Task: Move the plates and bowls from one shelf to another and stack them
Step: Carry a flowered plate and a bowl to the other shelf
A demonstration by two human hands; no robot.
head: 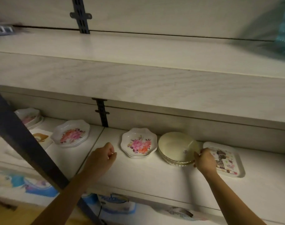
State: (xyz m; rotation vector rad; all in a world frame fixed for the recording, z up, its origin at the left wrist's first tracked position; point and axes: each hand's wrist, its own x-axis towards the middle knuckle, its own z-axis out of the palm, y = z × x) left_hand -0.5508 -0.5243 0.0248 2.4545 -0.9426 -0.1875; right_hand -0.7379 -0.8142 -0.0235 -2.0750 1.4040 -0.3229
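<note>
The right hand [204, 160] pinches the right rim of the cream bowl stack [177, 147] on the lower shelf [154, 179]. The left hand [102, 155] hovers loosely curled, empty, just left of the floral plate stack [138, 143]. A patterned tray [226, 159] lies beside the right hand, toward the shelf's right end.

pink-floral plates [136, 145], cream bowls [176, 147]
</note>
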